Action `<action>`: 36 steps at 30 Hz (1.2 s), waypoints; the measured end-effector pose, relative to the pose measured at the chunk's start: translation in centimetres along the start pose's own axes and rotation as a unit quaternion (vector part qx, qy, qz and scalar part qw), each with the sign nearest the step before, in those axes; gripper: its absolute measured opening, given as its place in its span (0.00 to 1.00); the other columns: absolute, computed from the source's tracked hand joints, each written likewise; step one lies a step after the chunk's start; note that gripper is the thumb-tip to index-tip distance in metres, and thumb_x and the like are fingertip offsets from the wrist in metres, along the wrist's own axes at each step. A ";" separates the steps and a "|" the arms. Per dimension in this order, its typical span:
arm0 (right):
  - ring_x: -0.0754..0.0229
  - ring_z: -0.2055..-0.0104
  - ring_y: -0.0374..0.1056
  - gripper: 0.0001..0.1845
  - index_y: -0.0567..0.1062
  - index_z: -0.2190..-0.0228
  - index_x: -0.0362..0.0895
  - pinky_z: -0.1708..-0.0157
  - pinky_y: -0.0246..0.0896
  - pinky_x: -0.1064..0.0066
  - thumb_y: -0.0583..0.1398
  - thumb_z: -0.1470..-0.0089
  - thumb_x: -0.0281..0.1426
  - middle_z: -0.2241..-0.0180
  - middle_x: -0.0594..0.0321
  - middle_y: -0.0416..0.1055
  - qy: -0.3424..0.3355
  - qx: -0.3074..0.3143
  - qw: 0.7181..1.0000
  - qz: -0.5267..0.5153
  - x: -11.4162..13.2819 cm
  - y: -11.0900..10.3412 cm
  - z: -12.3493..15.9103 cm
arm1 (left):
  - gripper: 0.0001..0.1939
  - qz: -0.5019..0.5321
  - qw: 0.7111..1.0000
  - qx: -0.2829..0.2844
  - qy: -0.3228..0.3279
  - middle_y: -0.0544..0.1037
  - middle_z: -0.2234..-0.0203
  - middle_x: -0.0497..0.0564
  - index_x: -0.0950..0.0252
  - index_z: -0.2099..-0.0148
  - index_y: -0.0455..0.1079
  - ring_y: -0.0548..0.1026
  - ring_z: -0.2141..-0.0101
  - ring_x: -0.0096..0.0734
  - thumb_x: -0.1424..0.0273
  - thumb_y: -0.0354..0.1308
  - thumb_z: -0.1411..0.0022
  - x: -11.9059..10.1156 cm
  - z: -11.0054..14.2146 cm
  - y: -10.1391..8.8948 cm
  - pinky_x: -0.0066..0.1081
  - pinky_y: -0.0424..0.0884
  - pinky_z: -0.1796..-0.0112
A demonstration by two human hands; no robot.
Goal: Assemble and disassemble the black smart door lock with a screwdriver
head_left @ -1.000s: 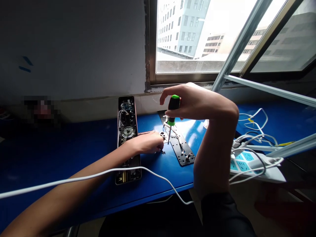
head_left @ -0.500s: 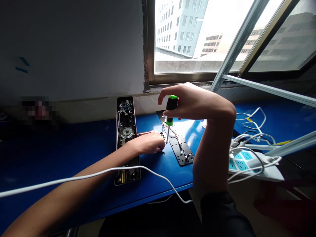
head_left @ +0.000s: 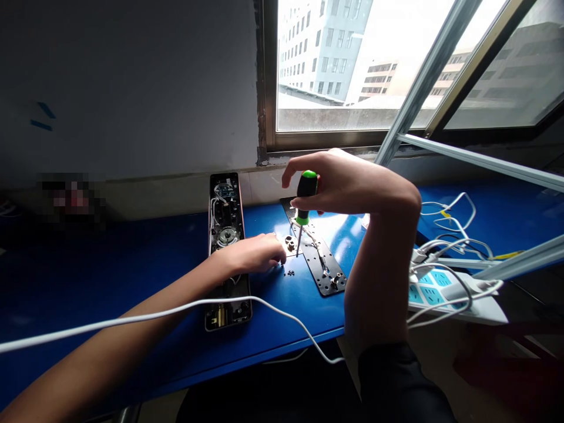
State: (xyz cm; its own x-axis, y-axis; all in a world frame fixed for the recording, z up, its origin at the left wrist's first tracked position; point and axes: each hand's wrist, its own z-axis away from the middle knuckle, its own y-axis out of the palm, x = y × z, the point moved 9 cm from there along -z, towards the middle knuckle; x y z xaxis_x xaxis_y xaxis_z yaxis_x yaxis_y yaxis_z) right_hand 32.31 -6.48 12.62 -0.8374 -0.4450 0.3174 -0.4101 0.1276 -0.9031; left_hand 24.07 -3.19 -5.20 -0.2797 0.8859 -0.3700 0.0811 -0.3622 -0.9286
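My right hand (head_left: 330, 182) grips a screwdriver (head_left: 307, 191) with a black and green handle. Its shaft points down beside a black perforated plate (head_left: 321, 267) with wires and small fittings on it. Just left of the plate lies a small metal part with round holes (head_left: 289, 243). My left hand (head_left: 267, 252) is low over the table with curled fingers; whatever is between the fingertips is hidden. Several tiny dark screws (head_left: 291, 273) lie on the table near those fingertips. Under my left wrist stands an open long black housing (head_left: 228, 235) with wires and a round component inside.
A white cable (head_left: 189, 306) runs across in front of the housing and over my left forearm. On the right are a power strip (head_left: 434, 288) with tangled cables and a metal frame bar (head_left: 467, 155). The blue table (head_left: 145, 258) meets a wall and window behind.
My left hand has drawn back leftwards from the screws, uncovering more of them and the metal part. My right hand keeps the screwdriver almost still.
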 end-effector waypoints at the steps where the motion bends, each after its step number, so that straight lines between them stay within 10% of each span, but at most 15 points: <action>1: 0.64 0.75 0.70 0.13 0.81 0.59 0.48 0.81 0.59 0.71 0.69 0.49 0.31 0.67 0.62 0.77 -0.002 -0.002 1.000 0.001 0.0 0.0 0.0 | 0.03 0.007 1.000 -0.002 0.001 0.82 0.66 0.50 0.58 0.62 0.82 0.80 0.62 0.38 0.71 0.67 0.39 0.1 0.2 0.0 0.36 0.75 0.51; 10: 0.65 0.75 0.69 0.12 0.81 0.59 0.48 0.80 0.57 0.71 0.69 0.48 0.32 0.68 0.63 0.77 0.004 0.003 1.000 -0.004 -0.1 0.2 -0.1 | 0.14 -0.054 0.998 -0.006 -0.036 0.82 0.59 0.54 0.58 0.54 0.81 0.80 0.50 0.48 0.78 0.66 0.41 1.2 0.5 1.1 0.43 0.74 0.47; 36: 0.63 0.70 0.71 0.16 0.79 0.55 0.47 0.75 0.61 0.69 0.66 0.47 0.34 0.60 0.61 0.77 0.039 0.045 0.998 0.021 -0.1 0.2 0.1 | 0.09 -0.106 0.992 0.015 -0.066 0.77 0.74 0.50 0.64 0.69 0.77 0.77 0.65 0.38 0.79 0.60 0.37 -1.6 -0.6 0.4 0.36 0.73 0.53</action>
State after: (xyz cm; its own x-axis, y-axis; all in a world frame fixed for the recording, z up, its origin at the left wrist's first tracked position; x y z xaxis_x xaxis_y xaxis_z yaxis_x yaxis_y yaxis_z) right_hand 32.32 -6.52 12.41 -0.8799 -0.3701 0.2979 -0.3436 0.0628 -0.9370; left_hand 25.11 -4.60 -5.04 -0.4102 0.8984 -0.1570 -0.0219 -0.1818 -0.9831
